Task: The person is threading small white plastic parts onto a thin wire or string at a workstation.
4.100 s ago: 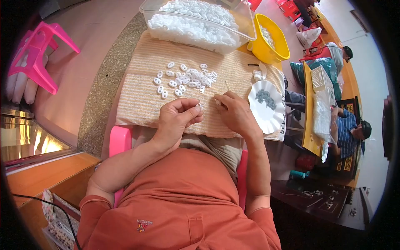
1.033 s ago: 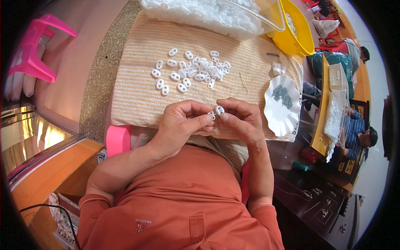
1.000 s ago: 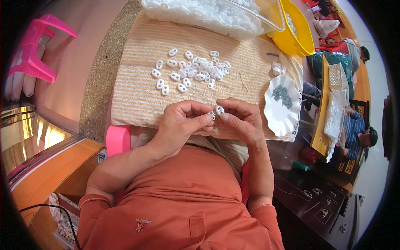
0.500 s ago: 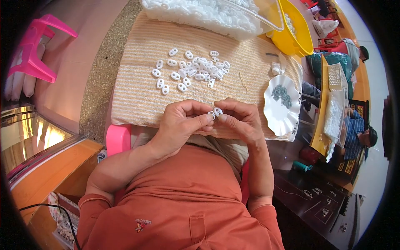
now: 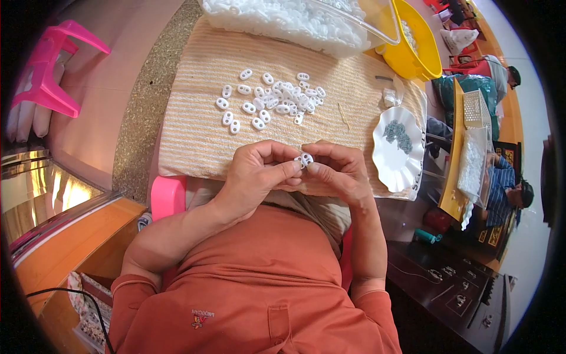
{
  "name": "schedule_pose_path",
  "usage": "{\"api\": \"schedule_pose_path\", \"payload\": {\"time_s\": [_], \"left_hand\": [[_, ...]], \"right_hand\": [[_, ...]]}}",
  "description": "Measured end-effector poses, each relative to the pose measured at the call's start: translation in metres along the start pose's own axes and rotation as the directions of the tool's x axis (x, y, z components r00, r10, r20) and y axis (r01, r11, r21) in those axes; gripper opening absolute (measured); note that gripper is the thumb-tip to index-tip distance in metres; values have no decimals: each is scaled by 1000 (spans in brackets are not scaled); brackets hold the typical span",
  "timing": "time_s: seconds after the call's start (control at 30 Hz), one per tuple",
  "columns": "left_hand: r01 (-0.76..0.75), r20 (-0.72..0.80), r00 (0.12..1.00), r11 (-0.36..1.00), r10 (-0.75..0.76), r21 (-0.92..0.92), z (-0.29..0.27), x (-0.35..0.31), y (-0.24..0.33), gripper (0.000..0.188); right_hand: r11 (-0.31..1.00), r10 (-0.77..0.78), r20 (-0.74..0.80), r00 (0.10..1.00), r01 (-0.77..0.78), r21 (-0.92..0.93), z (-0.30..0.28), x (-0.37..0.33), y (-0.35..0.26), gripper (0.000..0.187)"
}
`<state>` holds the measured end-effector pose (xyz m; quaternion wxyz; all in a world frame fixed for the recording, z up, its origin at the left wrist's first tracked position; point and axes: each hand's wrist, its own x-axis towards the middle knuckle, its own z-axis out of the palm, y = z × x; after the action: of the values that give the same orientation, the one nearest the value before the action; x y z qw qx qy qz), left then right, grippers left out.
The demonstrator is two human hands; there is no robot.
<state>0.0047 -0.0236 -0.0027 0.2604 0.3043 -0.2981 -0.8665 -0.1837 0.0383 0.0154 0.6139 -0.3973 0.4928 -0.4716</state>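
Observation:
My right hand [image 5: 345, 168] pinches a white oval two-holed plastic piece [image 5: 306, 160] between thumb and forefinger. Against its left side, my left hand [image 5: 256, 168] is closed on a second small white piece, mostly hidden by the fingertips. Both hands meet over the near edge of a striped towel [image 5: 197, 65]. Beyond them lies a loose group of white two-holed pieces [image 5: 274, 97], some heaped and some scattered to the left. At the right, a white scalloped dish [image 5: 383, 168] holds many tiny grey-green bits [image 5: 398, 135].
A clear bin [image 5: 383, 35] full of white pieces stands at the far edge, beside a yellow basin [image 5: 433, 56]. A thin stick [image 5: 344, 117] and a small packet [image 5: 390, 97] lie on the towel. Pink stools [image 5: 62, 97] stand at left; other people sit at right.
The piece in my right hand has shifted slightly left, closer against the small piece in my left fingers. Both hands otherwise keep their place.

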Motion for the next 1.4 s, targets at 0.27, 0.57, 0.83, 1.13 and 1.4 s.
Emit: {"api": "schedule_pose_path", "payload": {"time_s": [0.27, 0.57, 0.83, 1.13, 1.4], "left_hand": [[13, -13, 1000, 1000, -13, -12, 1, 0, -1, 13], [43, 47, 998, 983, -36, -177, -1, -1, -3, 14], [115, 144, 986, 956, -78, -270, 0, -1, 1, 14], [82, 248, 969, 957, -10, -279, -2, -2, 1, 9], [63, 279, 960, 963, 14, -262, 4, -9, 7, 10]], "right_hand": [[997, 29, -14, 999, -28, 66, 3, -2, 0, 28], [991, -54, -23, 998, 57, 124, 6, -2, 4, 29], [975, -134, -25, 991, 136, 178, 10, -4, 5, 30], [945, -303, -3, 953, 301, 128, 15, 0, 9, 30], [956, -269, -15, 963, 269, 120, 24, -7, 0, 31]]}}
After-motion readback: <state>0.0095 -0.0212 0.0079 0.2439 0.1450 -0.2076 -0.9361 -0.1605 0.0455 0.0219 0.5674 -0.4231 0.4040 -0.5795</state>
